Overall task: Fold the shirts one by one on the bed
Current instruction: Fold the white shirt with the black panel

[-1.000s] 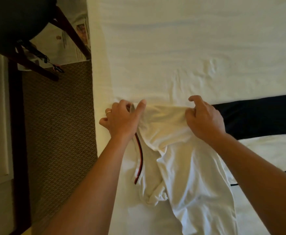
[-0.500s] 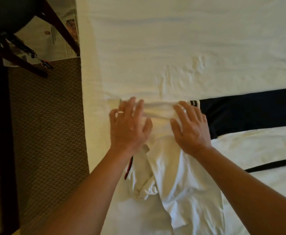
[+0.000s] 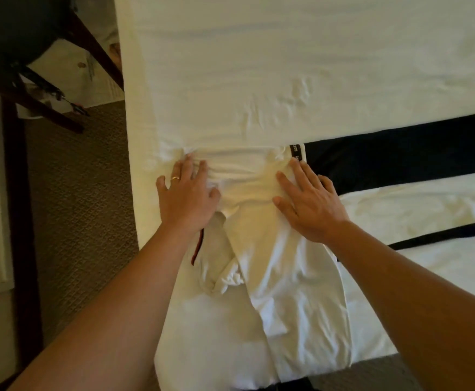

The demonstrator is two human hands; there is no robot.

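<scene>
Nearest to me, the tail of the white shirt hangs over the near edge of the bed, and I read that as slack left alone on purpose: only the far end is being worked, so the rest can trail until it is folded up. A little further in, a bunched sleeve lies rumpled on the left side of the garment, with a red and black trim showing just beside my left forearm; it looks tucked inward to narrow the body before the next fold.

Beyond that, both hands lie flat on the cloth. My left hand, a ring on one finger, has its fingers straight and spread, pressing the shirt's left side down. My right hand does the same on the right side, fingers apart and laid flat, gripping nothing. I judge this to be smoothing: palms hold the fabric taut between them so the far fold edge sets straight and square.

Just past the right fingertips sits a black label at the shirt's far corner, touching a dark band across the bedding. Further still, the sheet shows a patch of wrinkles. Off to the far left stands a dark wooden stand over carpet.
</scene>
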